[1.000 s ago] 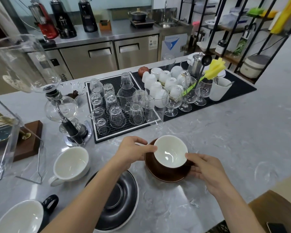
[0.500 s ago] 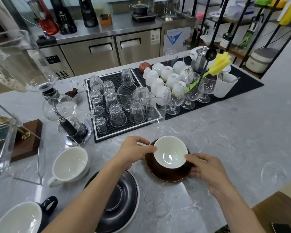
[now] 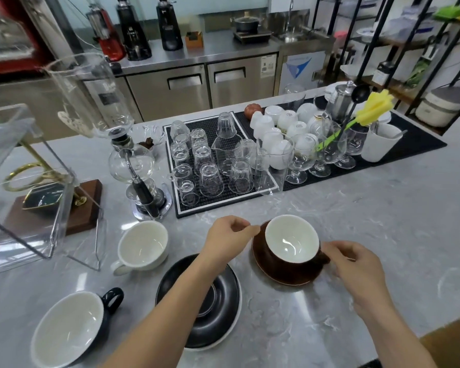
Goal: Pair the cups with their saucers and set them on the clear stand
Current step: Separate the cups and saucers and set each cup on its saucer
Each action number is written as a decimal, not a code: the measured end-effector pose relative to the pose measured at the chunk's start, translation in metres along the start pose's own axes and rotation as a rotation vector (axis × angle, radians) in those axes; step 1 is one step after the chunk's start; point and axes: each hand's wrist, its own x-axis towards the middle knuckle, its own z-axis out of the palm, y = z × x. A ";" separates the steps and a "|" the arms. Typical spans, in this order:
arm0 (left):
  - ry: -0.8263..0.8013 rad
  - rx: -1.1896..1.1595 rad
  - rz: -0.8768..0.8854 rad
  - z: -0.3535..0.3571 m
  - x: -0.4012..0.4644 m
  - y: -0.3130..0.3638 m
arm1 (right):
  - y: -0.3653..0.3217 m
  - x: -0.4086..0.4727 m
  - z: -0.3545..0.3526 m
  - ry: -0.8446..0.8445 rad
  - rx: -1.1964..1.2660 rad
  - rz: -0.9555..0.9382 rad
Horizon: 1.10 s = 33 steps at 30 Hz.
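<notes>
A: Head view, from the near side: was the black cup (image 3: 67, 328) paired?

B: No, it stood apart from the black saucer (image 3: 218, 306). Farther, the left hand (image 3: 226, 243) and right hand (image 3: 356, 264), fingers curled, pinched the brown saucer (image 3: 284, 272) carrying the brown cup (image 3: 292, 240) on the bench (image 3: 382, 208).

A: The risk?

B: Tilting while lifting toward the clear stand (image 3: 24, 187); the cup could slide.

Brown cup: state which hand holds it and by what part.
The brown cup sits on its brown saucer. The right hand pinches its handle side; the left hand touches the saucer's far-left rim, its grip unclear.
</notes>
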 end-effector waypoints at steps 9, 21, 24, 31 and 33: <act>0.206 -0.057 0.166 -0.061 -0.077 -0.016 | -0.031 -0.048 0.034 -0.051 -0.048 -0.355; 0.471 0.507 0.519 -0.127 -0.158 -0.089 | -0.021 -0.127 0.130 -0.563 -0.473 -0.770; 0.514 0.619 0.534 -0.138 -0.170 -0.113 | -0.016 -0.142 0.149 -0.681 -0.534 -0.811; 0.622 0.616 0.402 -0.165 -0.194 -0.155 | -0.003 -0.165 0.183 -0.846 -0.611 -0.866; 0.653 0.592 0.386 -0.172 -0.197 -0.164 | 0.000 -0.168 0.191 -0.871 -0.624 -0.879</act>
